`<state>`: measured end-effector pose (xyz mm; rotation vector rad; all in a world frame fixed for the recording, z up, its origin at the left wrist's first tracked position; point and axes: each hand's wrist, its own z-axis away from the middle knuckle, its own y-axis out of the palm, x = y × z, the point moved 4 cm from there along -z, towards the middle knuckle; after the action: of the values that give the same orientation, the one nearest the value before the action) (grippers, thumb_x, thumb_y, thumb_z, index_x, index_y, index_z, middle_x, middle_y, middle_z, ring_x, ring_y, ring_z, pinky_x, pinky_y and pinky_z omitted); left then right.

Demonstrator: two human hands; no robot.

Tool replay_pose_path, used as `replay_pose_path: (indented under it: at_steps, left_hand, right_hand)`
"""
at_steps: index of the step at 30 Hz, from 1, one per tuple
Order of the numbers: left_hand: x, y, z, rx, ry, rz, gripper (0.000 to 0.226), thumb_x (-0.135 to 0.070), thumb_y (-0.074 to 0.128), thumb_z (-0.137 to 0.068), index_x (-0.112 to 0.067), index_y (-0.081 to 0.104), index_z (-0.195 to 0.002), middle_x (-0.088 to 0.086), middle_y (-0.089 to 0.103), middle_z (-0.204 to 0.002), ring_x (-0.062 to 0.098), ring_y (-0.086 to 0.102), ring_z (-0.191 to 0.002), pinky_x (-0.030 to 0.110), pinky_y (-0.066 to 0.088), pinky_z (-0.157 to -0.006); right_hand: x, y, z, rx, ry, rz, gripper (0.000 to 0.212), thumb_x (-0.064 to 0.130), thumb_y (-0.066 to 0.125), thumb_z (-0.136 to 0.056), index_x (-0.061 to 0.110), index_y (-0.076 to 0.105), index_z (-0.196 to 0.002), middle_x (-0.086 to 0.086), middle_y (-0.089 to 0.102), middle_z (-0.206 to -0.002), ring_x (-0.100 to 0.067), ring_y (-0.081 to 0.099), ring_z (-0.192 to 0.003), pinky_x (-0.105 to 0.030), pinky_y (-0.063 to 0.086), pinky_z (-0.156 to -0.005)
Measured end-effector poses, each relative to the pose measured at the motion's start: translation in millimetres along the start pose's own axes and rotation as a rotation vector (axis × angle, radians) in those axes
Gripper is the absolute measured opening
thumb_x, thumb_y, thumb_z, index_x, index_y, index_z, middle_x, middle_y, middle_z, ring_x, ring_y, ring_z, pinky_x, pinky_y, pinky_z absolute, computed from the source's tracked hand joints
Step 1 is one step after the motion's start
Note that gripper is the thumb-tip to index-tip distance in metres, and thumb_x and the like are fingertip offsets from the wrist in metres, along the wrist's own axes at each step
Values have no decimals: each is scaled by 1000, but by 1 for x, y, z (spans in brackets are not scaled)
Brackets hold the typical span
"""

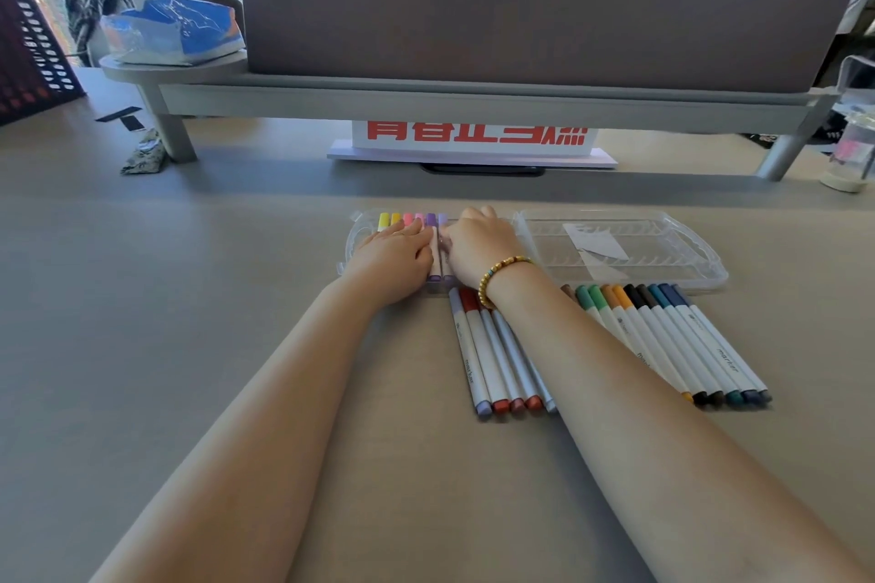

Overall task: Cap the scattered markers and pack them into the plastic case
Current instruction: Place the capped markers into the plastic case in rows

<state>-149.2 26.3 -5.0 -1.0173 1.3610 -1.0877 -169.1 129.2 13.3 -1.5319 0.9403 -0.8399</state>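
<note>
**Markers being pressed into the clear case**

A clear plastic case [625,251] is laid open on the tan desk [189,298]. Its left half is filled with a row of markers [412,219] with yellow, pink and purple caps. The left hand [393,258] is laid flat on these markers, with the fingers straight and close together. The right hand [478,246] is placed just beside it, on the purple markers. Its fingers are bent down, but it cannot be told if a marker is pinched. A gold bead bracelet [497,277] is worn on the right wrist.

More capped markers [492,355] are lined up on the desk near the case. Another bunch [682,336], with green, orange, black and blue caps, is seen on the right.
</note>
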Motion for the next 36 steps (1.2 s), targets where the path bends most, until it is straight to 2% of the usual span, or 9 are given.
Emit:
replay_pose_path:
  at_steps: [5, 10, 13, 17, 21, 24, 29, 31, 36]
  left_hand:
    - [-1, 0, 6, -57, -11, 41, 45, -26, 26, -102, -19, 30, -147, 3, 18, -157, 19, 13, -145, 31, 11, -116]
    - [-10, -27, 32, -470, -106, 159, 26, -22, 44, -94, -11, 58, -114, 8, 51, -122, 25, 44, -116, 34, 42, -91]
    - [-23, -25, 43, -280, -140, 196, 22, -25, 48, -92, -8, 62, -92, 8, 60, -91, 24, 52, -86, 34, 46, -75]
    - [-29, -3, 55, 23, -204, 156, 40, -42, 47, -92, -13, 48, -64, 0, 45, -63, 18, 46, -66, 26, 35, -56]
    - [-31, 3, 62, 22, -228, 175, 42, -46, 45, -92, -11, 45, -68, 0, 41, -61, 16, 42, -62, 27, 32, -56]
    - [-30, 1, 64, 15, -221, 95, 33, -39, 42, -92, -11, 46, -75, 0, 42, -65, 18, 44, -69, 27, 34, -60]
    - [-37, -2, 69, 55, -191, 47, 41, -38, 41, -92, -3, 59, -103, 15, 61, -103, 29, 58, -94, 34, 46, -77]
    - [-39, -3, 71, 75, -174, 23, 43, -38, 44, -90, -2, 59, -109, 15, 62, -109, 30, 58, -104, 36, 47, -84]
    - [-30, -9, 76, 50, -236, -167, 26, -33, 41, -93, -13, 54, -105, 4, 52, -93, 22, 53, -89, 29, 41, -70]
  right_hand:
    - [-11, -2, 4, -23, 67, -104, 30, 25, 44, -97, 19, 58, -122, -9, 50, -118, -27, 42, -114, -35, 37, -94]
    - [-25, -11, 38, -129, 142, -396, 18, 19, 53, -93, 17, 66, -105, -6, 55, -111, -23, 47, -110, -33, 42, -92]
    - [-23, -18, 59, -68, 130, -487, 12, 20, 59, -89, 15, 68, -95, -7, 61, -106, -23, 55, -103, -39, 49, -91]
    - [-19, -11, 78, 39, 150, -474, 13, 35, 66, -84, 22, 66, -85, -5, 64, -100, -23, 58, -97, -42, 50, -88]
    - [-13, -8, 87, 76, 183, -313, 37, 58, 50, -87, 24, 64, -91, -4, 63, -105, -26, 53, -103, -46, 44, -94]
    - [-10, -11, 89, 80, 176, -263, 39, 51, 48, -90, 18, 65, -102, -6, 61, -108, -26, 52, -105, -36, 44, -82]
    - [1, -20, 97, 163, 148, -121, 53, 49, 39, -94, 8, 57, -120, -12, 51, -127, -31, 39, -122, -39, 37, -94]
    - [4, -24, 101, 187, 137, -93, 50, 45, 38, -95, 6, 55, -122, -14, 50, -128, -32, 38, -124, -38, 35, -98]
    - [11, -27, 105, 134, 106, -17, 26, 28, 44, -94, 12, 59, -108, -10, 61, -112, -28, 55, -107, -33, 35, -82]
